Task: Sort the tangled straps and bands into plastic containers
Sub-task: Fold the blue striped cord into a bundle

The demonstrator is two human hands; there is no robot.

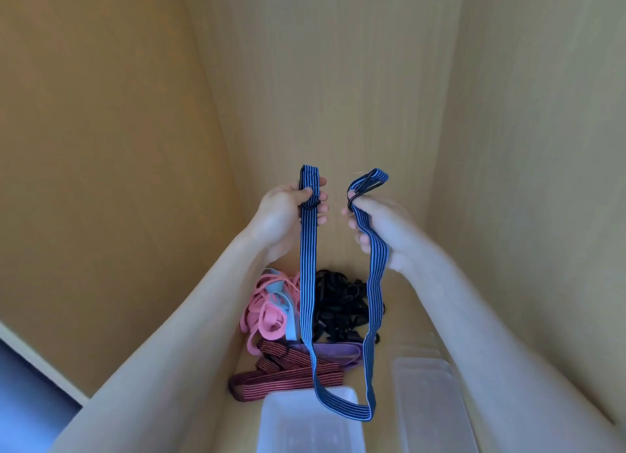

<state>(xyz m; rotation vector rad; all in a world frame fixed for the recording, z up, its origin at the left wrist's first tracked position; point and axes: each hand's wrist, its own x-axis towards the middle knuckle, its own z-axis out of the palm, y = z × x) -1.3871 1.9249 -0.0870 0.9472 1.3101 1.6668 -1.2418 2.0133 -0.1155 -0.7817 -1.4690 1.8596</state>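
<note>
Left to right: toward the left edge of the wooden surface lie pink bands with a light blue band among them, and nearer the front edge a red striped strap. Above them the left hand has its grip closed on one end of the blue striped strap, thumb pressed on it beside a black buckle. The strap hangs in a long loop, its bottom over the rim of a clear plastic container at the front edge, with black straps and a purple band behind; the grip of the right hand holds the other, folded end, and a second clear container lies front right.
</note>
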